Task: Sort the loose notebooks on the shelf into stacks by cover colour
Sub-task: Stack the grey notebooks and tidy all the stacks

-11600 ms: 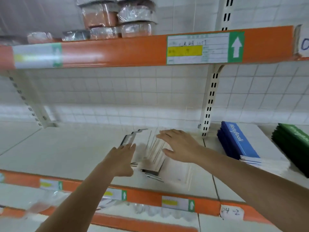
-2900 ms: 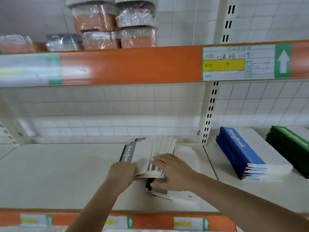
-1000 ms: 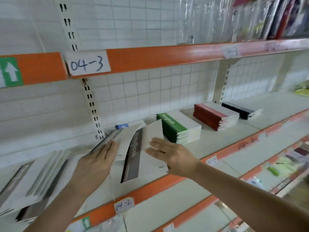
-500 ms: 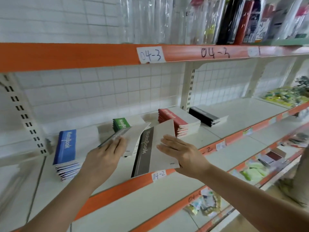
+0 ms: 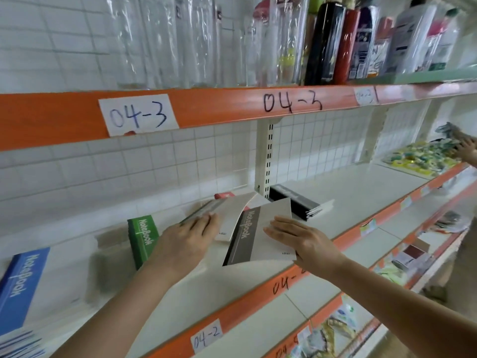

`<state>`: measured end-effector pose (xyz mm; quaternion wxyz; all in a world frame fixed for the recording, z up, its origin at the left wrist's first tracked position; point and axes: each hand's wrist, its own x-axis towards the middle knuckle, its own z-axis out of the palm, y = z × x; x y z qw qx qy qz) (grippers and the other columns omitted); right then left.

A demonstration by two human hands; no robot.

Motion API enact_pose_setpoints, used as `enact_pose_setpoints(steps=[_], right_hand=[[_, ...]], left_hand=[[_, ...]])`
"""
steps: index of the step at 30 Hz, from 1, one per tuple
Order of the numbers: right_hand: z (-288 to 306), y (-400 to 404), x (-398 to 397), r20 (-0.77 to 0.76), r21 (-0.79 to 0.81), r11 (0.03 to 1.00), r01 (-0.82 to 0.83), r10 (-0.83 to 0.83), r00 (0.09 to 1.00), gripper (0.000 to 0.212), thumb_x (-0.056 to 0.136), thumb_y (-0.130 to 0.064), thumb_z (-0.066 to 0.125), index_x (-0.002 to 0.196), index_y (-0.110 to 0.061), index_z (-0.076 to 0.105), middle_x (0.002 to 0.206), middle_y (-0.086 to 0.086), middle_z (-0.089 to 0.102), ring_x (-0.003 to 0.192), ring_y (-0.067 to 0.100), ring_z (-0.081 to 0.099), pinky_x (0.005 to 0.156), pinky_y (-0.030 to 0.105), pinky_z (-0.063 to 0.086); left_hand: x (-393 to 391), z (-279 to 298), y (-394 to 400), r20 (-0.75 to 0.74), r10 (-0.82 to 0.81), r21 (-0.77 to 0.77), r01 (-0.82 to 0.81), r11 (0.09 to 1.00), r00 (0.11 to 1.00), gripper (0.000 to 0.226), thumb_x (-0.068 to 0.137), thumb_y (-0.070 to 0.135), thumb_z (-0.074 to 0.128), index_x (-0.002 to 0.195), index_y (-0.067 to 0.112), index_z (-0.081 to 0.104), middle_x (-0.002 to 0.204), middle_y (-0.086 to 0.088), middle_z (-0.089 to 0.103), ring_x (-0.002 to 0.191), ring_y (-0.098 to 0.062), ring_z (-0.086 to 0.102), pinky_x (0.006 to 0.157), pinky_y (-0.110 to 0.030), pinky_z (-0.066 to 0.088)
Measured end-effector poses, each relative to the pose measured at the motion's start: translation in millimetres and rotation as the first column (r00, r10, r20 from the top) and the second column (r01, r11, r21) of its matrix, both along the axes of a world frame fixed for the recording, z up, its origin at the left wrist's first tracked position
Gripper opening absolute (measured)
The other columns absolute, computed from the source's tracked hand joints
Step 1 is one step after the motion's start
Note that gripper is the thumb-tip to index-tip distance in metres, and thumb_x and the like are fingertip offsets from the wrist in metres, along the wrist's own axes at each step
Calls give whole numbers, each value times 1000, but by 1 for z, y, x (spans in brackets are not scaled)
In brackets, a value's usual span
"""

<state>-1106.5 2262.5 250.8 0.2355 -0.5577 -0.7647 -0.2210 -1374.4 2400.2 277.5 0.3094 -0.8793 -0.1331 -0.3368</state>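
Your right hand (image 5: pixel 303 240) lies flat, fingers straight, on the pale cover of a grey-spined notebook (image 5: pixel 260 235), pressing it rather than gripping. Your left hand (image 5: pixel 189 237) is just left of that notebook, fingers laid over a second grey notebook (image 5: pixel 214 211) that tilts up behind it; whether the thumb curls under is hidden, so I cannot tell if that is a real grip. The two hands are apart, one notebook each.

Taking the grey-spined notebook as the landmark: the black stack (image 5: pixel 296 200) sits just behind and to its right, past the slotted upright (image 5: pixel 268 156); a red stack (image 5: pixel 225 195) peeks out directly behind it; the green stack (image 5: pixel 143 240) stands to its left beyond your left hand, and the blue stack (image 5: pixel 23 282) further left still.

These look like grey covers needing their own place. To do this well, square the two together first, spines on the same side, so the pile does not fan. Set them down on the bare shelf (image 5: pixel 361 200) beyond the black stack, well apart from it, since dark grey beside black is easy to confuse. Lower them flat, and keep them back from the orange front edge (image 5: pixel 343 239).
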Motion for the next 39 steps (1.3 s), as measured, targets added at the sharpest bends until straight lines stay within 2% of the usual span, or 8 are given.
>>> enact_pose_setpoints(steps=[7,12,17,26,29,31,33,39], right_hand=[[8,19,74,-58,-16,994,112,-113,992,84,47,19,74,122,-15,66,121,4,66,115,24,61,77,38,59],[9,24,131,-86,-17,981,196,-196,977,79,51,15,81,122,-16,66,122,2,66,112,25,63,79,36,58],[1,44,199,-111,-81,974,212,-220,969,82,53,17,79,124,-19,64,123,4,65,113,26,62,80,38,58],[-28,92,299,87,-350,937,17,15,996,69,67,-2,66,129,-32,58,124,-7,64,114,14,61,75,33,59],[-28,112,327,267,-436,895,92,30,963,71,68,-4,51,135,-28,53,132,-5,59,119,16,58,92,38,53],[-27,123,339,385,-498,857,128,86,919,83,78,5,48,149,-32,27,152,-8,34,140,14,32,115,39,27],[-21,132,345,408,-573,805,154,117,905,82,89,4,38,151,-38,5,158,-13,14,146,9,13,117,35,11],[-5,153,355,303,-610,775,167,33,953,79,90,1,35,149,-46,10,158,-16,14,140,11,29,115,34,22]], left_hand=[[74,5,41,35,-116,12,115,993,993,41,93,-3,20,117,2,52,96,-13,71,76,-25,71,48,-31,54],[117,3,40,35,-167,41,165,985,985,33,85,-1,41,114,5,56,93,-8,72,74,-21,70,49,-28,51],[151,-3,42,46,-90,48,88,995,995,33,86,1,39,115,5,54,90,-9,72,68,-21,70,43,-27,49],[203,-19,25,46,124,5,-125,992,991,40,79,-3,37,115,7,52,86,-8,69,60,-24,64,43,-31,49],[222,-21,14,51,180,0,-180,984,982,40,79,-2,40,116,6,52,87,-8,70,62,-23,65,44,-30,49],[235,-23,6,39,199,-24,-198,980,979,39,80,-1,39,116,6,52,87,-8,70,63,-23,66,46,-31,50],[248,-23,-2,18,222,-32,-222,975,975,41,78,-2,37,115,6,52,88,-8,71,64,-23,66,47,-30,51],[294,-32,-9,-36,258,-52,-260,964,965,43,79,0,37,119,5,51,101,-11,72,78,-24,71,55,-31,57]])
